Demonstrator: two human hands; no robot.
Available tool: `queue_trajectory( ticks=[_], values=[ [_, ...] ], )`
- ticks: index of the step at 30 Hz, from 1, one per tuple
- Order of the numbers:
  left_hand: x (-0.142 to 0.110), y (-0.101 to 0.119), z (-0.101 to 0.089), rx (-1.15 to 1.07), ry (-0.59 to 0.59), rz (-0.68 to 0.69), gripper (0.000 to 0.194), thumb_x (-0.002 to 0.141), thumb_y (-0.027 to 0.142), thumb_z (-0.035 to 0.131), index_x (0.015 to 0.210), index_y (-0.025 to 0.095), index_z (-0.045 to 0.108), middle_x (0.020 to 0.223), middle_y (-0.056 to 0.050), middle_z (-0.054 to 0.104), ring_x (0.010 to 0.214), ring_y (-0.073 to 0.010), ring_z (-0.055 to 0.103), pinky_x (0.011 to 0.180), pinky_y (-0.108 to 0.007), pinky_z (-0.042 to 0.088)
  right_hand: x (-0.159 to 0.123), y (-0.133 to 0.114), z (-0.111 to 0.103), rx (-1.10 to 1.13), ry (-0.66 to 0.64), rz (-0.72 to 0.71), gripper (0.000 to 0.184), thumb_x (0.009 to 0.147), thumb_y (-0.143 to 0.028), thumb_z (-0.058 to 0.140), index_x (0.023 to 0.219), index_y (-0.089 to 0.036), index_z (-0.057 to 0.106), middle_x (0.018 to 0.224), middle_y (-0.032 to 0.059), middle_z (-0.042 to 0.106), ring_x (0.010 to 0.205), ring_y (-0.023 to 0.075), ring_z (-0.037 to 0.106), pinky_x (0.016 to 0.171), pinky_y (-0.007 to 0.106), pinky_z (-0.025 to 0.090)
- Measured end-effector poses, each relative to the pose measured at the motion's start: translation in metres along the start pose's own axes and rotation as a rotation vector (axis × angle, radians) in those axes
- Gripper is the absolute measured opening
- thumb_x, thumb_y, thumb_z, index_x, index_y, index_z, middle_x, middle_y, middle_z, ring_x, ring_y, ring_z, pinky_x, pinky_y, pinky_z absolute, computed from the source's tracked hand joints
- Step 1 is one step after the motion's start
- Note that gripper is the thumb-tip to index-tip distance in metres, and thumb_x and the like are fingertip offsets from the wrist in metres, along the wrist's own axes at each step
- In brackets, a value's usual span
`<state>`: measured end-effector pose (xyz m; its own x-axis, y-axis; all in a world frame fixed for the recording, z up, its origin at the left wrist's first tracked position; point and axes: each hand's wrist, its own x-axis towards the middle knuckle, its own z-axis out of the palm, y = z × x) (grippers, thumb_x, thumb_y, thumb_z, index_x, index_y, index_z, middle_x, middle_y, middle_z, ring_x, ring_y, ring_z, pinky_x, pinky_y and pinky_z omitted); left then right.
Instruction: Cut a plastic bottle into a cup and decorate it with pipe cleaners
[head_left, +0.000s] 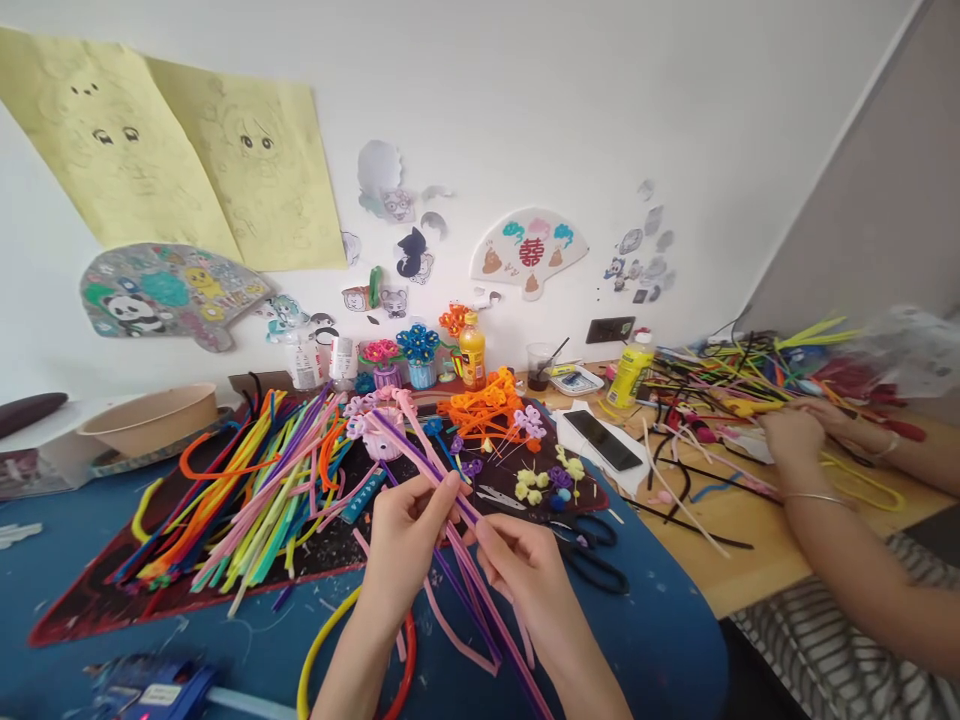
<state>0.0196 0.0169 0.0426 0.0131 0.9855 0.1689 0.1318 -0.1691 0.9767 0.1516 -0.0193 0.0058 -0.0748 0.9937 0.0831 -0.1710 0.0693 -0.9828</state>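
A bundle of pink and purple pipe cleaners (405, 440) runs through both my hands, its upper ends pointing away from me and its lower ends hanging toward the table edge. My left hand (411, 525) pinches it between thumb and fingers. Just below and to the right, my right hand (517, 560) is closed round the same strands. Behind the bundle stands a small pink pot (381, 440) with pipe-cleaner flowers at its top. Black-handled scissors (592, 560) lie on the table right of my right hand.
Loose coloured pipe cleaners (255, 500) heap on a dark mat at left. A blue glue gun (161, 690) lies at front left. Orange pipe-cleaner pieces (484, 410), a phone (600, 440) and bottles (472, 352) stand or lie behind. At right, another person's hands (795, 435) work over pipe cleaners.
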Motion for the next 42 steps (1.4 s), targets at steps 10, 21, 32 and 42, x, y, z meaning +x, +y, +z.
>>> queue_trajectory(
  ticks=[10,21,32,42],
  values=[
    [0.013,-0.001,-0.003,-0.067,0.023,-0.018,0.048,0.071,0.061,0.072,0.067,0.013,0.071,0.048,0.005,0.050,0.042,-0.0066,0.036,0.041,-0.020,0.025,0.014,0.003,0.001,0.003,-0.060,0.034,0.047,0.089,-0.057,0.058,0.077,-0.013,0.069,0.054,-0.0047,0.044,0.045,0.0064,0.032,0.044,0.023,0.020],
    [0.019,-0.009,-0.017,-0.106,0.127,-0.031,0.041,0.075,0.055,0.071,0.080,0.015,0.071,0.053,0.006,0.045,0.048,-0.0079,0.034,0.044,-0.020,0.025,0.037,0.007,-0.004,0.043,-0.166,0.098,0.048,0.085,-0.060,0.063,0.072,-0.014,0.067,0.050,-0.0054,0.040,0.046,0.0072,0.029,0.043,0.022,0.018],
    [0.013,-0.007,-0.025,-0.281,0.470,-0.051,0.036,0.070,0.049,0.079,0.078,0.017,0.065,0.052,0.008,0.049,0.047,-0.0054,0.038,0.042,-0.016,0.029,0.039,0.009,-0.012,0.031,-0.244,0.144,0.044,0.090,-0.054,0.060,0.072,-0.014,0.066,0.052,-0.0053,0.039,0.048,0.0077,0.028,0.045,0.024,0.017],
    [0.016,-0.010,-0.034,-0.345,0.583,0.135,0.026,0.075,0.035,0.078,0.065,0.016,0.063,0.048,0.008,0.049,0.046,-0.0048,0.040,0.045,-0.017,0.031,0.033,0.006,-0.012,0.065,-0.191,0.097,0.044,0.087,-0.055,0.064,0.072,-0.014,0.066,0.053,-0.0053,0.039,0.050,0.0080,0.026,0.047,0.026,0.016]
  ],
)
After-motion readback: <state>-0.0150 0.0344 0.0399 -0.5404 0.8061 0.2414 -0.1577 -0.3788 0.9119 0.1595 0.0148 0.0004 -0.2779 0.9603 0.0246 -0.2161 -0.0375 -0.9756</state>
